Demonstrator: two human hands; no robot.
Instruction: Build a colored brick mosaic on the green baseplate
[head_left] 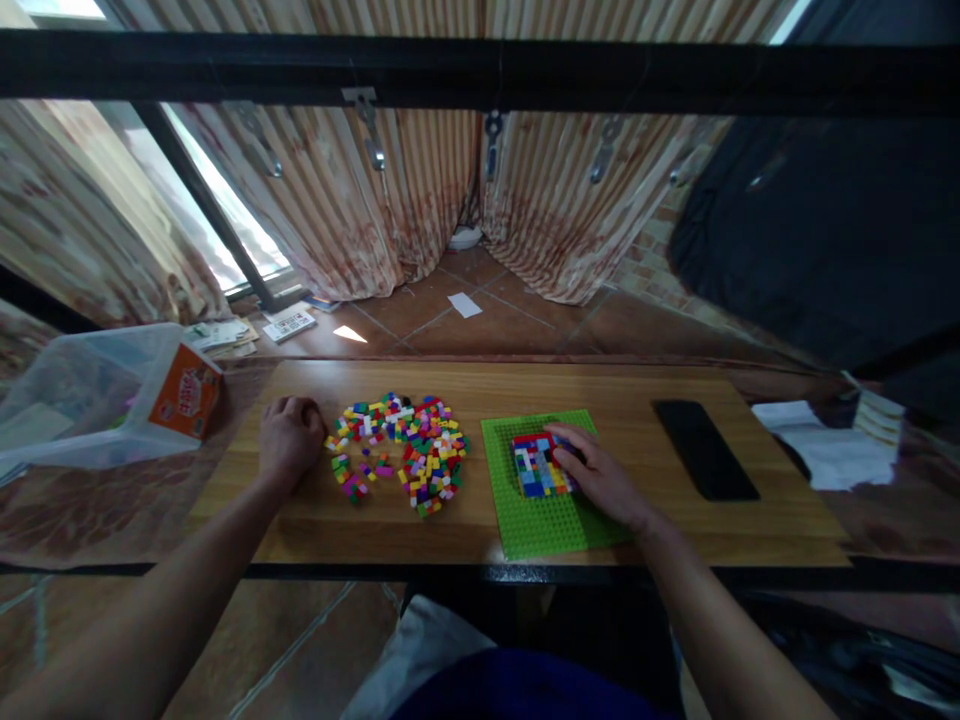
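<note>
Loose toy bricks point(435, 455) in many colours lie in a ring-shaped heap on the wooden board. Left of the heap, my left hand point(291, 435) rests on the wood with its fingers curled in, and no brick shows in it. A green baseplate point(529, 535) lies right of the heap, bearing a tight block of built bricks point(538, 468) in red, blue, white and yellow. Over the right side of this block is my right hand point(600, 480), thumb and forefinger drawn together at its upper right. Whatever sits between those fingertips is hidden.
A black phone-like slab point(705, 450) lies at the board's right. Off its left end stands a clear plastic bin point(97, 400) with an orange label. White papers point(825, 440) lie beyond the right end. A dark metal bar point(480, 70) crosses above, with clips hanging from it.
</note>
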